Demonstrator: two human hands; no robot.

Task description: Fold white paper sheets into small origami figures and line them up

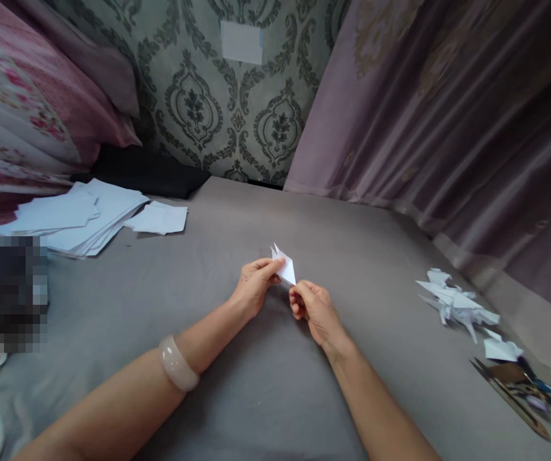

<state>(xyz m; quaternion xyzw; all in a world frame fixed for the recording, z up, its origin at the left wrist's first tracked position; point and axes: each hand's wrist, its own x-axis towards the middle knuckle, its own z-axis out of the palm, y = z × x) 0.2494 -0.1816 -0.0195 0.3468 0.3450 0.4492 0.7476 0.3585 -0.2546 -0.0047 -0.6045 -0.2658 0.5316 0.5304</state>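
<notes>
Between my hands is a small piece of folded white paper [286,270], with two thin points sticking up at its upper left and another point at its lower right. My left hand [256,282] grips its left side, the thumb lying across the face of the paper. At the lower right tip, the thumb and fingers of my right hand [314,308] are pinched together on the paper's corner. Both hands are above the grey cloth surface [266,384]. A pale bangle [178,363] circles my left forearm.
White paper stacks [88,218] and smaller sheets [159,218] lie at the far left, before a dark folded cloth [145,171]. Several folded paper figures [455,301] rest at the right, near a pointed tool [510,400]. Curtains [400,115] and a patterned wall [237,115] bound the back.
</notes>
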